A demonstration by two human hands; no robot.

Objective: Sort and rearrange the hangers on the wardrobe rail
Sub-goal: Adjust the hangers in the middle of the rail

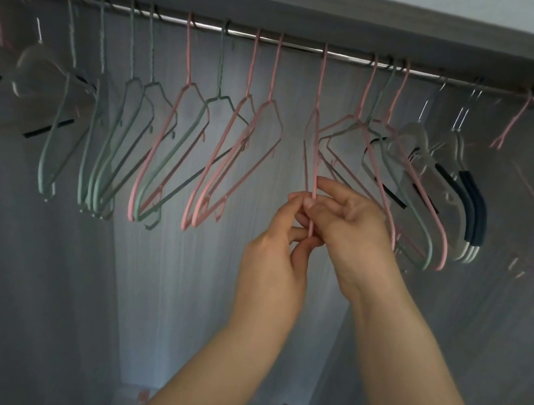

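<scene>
While both hands work at centre frame, these are the risks, all from the one head view:

Grip: the left hand (279, 239) and the right hand (347, 221) both pinch the lower end of one pink wire hanger (312, 146), fingertips closed on the wire where the two hands meet.

Held hanger: it hangs edge-on at the middle of the frame, its hook over the steel rail (299, 46), in a gap between its neighbours.

Snag to the right: the mixed pink and green cluster (372, 138) hangs just beside the held hanger, its wires crossing one another; in my judgement, drawing the hanger that way could catch it and drag several along.

Snag to the left: the pair of pink hangers (254, 138) stands a little apart, so a swing that way looks less likely to tangle.

Lifting off: held only by the bottom, the hanger could twist on its hook and slip from the fingers.

Sorting left: green hangers (117, 131) sit at centre left, clear plastic hangers (419, 145) with dark-padded ones at right, and colours are mixed, so much looks undone.

Far edges: the pale hangers at the upper left and right are too blurred to name surely.
</scene>
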